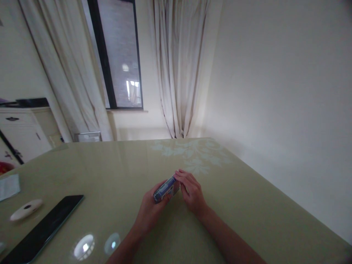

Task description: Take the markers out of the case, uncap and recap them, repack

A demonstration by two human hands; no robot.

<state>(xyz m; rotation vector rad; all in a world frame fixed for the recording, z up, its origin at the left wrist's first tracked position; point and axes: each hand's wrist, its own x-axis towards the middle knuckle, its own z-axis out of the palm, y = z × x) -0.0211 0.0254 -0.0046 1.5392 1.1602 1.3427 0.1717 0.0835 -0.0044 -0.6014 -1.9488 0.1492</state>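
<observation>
A small box (166, 190) with blue and white print is held above the table, tilted so its far end points up and to the right. My left hand (154, 201) is closed around its near, left end, thumb along the lower side. At the far right end, the bent fingers of my right hand (192, 190) press together on the box's edge. Those fingers cover that end, so I cannot tell whether it is open. What the print says is too small to read.
The green glossy table (110, 168) carries a leaf pattern at its far right. On the left lie a long black flat panel (46, 227), a white oval object (26, 210) and a pale paper (9, 186). A wall (288, 110) borders the right edge.
</observation>
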